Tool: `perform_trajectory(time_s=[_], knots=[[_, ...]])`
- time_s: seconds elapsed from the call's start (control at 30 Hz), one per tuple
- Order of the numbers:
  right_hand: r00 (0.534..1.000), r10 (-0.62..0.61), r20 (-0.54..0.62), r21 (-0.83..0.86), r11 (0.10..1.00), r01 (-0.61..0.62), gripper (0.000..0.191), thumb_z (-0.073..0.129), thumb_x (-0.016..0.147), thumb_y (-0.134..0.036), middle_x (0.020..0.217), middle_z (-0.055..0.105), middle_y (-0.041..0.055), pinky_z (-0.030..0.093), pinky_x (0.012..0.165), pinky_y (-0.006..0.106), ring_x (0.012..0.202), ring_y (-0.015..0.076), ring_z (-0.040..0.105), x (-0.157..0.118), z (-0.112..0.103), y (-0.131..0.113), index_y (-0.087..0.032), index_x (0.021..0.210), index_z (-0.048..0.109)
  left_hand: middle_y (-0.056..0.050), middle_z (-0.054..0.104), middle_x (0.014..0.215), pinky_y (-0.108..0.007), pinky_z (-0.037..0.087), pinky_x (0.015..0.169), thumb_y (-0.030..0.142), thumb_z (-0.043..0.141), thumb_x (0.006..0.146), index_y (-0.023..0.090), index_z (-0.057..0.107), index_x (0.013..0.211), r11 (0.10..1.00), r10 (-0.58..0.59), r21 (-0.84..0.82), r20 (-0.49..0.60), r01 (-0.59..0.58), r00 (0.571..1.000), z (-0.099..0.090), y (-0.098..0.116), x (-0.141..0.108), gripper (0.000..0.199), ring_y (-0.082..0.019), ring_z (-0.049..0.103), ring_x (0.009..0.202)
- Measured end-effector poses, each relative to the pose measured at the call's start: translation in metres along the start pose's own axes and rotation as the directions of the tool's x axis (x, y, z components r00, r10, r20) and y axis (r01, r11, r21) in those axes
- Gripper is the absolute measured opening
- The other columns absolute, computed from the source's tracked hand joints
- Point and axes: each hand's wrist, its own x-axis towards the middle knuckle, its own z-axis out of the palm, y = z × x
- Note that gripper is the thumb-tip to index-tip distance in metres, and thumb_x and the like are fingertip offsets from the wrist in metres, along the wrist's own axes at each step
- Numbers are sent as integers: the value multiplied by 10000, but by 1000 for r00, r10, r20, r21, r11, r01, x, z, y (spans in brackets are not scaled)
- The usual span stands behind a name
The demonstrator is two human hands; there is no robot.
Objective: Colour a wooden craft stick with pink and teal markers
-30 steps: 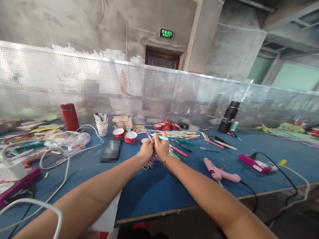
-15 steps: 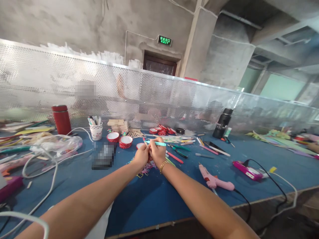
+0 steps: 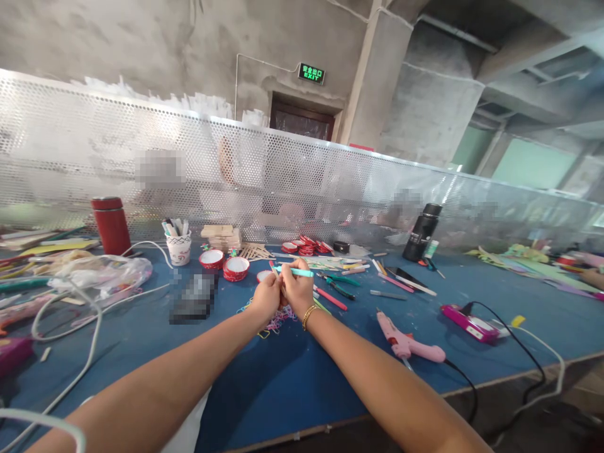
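My right hand (image 3: 298, 290) is closed around a light-blue marker pen (image 3: 302, 272), which lies nearly level across the fingers and points left. Close against it, my left hand (image 3: 266, 297) pinches a thin stick with a red end (image 3: 274, 269). The marker's tip is at or near this stick; I cannot tell whether they touch. Beneath both hands lies a pile of colourful rubber bands or clips (image 3: 274, 324), partly covered. Just behind the left hand is a white-and-red round dish (image 3: 263, 276).
Red-rimmed dishes (image 3: 236, 269), a cup of pens (image 3: 178, 247) and a blurred dark phone-like slab (image 3: 193, 299) lie left. To the right are pliers (image 3: 340, 287), a pink glue gun (image 3: 408, 343) and a purple power strip (image 3: 469, 323). A perforated metal screen (image 3: 306, 182) stands behind.
The view has shifted slightly. Both hands stay together in nearly the same place, with the marker and stick still held and only slightly moved.
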Motion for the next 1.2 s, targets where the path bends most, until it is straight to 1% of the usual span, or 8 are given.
perform_trajectory(time_s=[0.17, 0.3, 0.43, 0.53, 0.67, 0.9, 1.07, 1.2], knots=[[1000, -23, 11, -34, 999, 23, 273, 506, 855, -490, 606, 574, -22, 464, 563, 267, 594, 159, 556, 0, 0, 0, -245, 741, 466, 47, 463, 393, -190, 241, 363, 426, 608, 831, 200, 462, 650, 1000, 4, -31, 3, -4, 1000, 0, 0, 0, 324, -77, 403, 306], [1000, -21, 2, -29, 999, 21, 274, 518, 851, -490, 608, 578, -20, 465, 565, 267, 604, 162, 566, 0, 0, 0, -243, 742, 470, 46, 461, 388, -190, 239, 362, 421, 604, 834, 201, 454, 639, 1000, -5, -19, -3, 5, 1000, 0, 1, -1, 330, -76, 399, 303], [1000, -26, 2, -37, 999, 26, 273, 522, 850, -492, 613, 583, -17, 462, 559, 267, 609, 164, 567, 0, 0, 1, -243, 747, 473, 47, 455, 379, -192, 241, 363, 394, 571, 856, 206, 440, 638, 1000, 15, 0, -4, -15, 1000, 1, 1, 0, 316, -77, 391, 303], [1000, -30, 3, -42, 999, 30, 278, 519, 852, -500, 610, 581, -17, 459, 552, 265, 603, 163, 565, 0, 0, 1, -244, 752, 474, 50, 451, 384, -191, 239, 369, 402, 586, 845, 207, 437, 638, 1000, 22, -2, -7, -22, 1000, 0, -1, 0, 321, -76, 394, 312], [1000, -28, -5, -37, 999, 28, 283, 517, 856, -507, 605, 582, -17, 456, 544, 263, 592, 162, 562, 0, 0, 1, -243, 762, 475, 57, 444, 388, -187, 230, 375, 427, 614, 820, 206, 436, 642, 1000, 16, -19, -7, -16, 1000, 0, 0, 1, 335, -70, 382, 316], [1000, 4, -26, 14, 1000, -4, 284, 524, 862, -506, 617, 584, -24, 464, 563, 261, 591, 157, 571, 0, 1, 0, -242, 772, 466, 51, 454, 395, -190, 241, 372, 440, 576, 845, 215, 414, 653, 1000, 13, -17, -15, -13, 1000, 1, 4, -2, 337, -83, 401, 323], [1000, 23, 0, 59, 998, -23, 272, 552, 854, -484, 617, 576, -33, 469, 582, 259, 589, 151, 566, -1, 1, 0, -240, 772, 464, 58, 441, 385, -191, 250, 370, 409, 552, 860, 218, 410, 660, 1000, 13, -11, -15, -13, 1000, 2, 4, -2, 311, -84, 392, 318], [999, 21, 28, 69, 997, -23, 265, 566, 850, -471, 613, 567, -39, 468, 586, 261, 567, 145, 548, -2, 1, -1, -239, 770, 466, 52, 449, 378, -193, 262, 369, 338, 497, 893, 217, 418, 663, 1000, 12, 24, -15, -12, 1000, 2, 4, -3, 272, -88, 392, 316]])
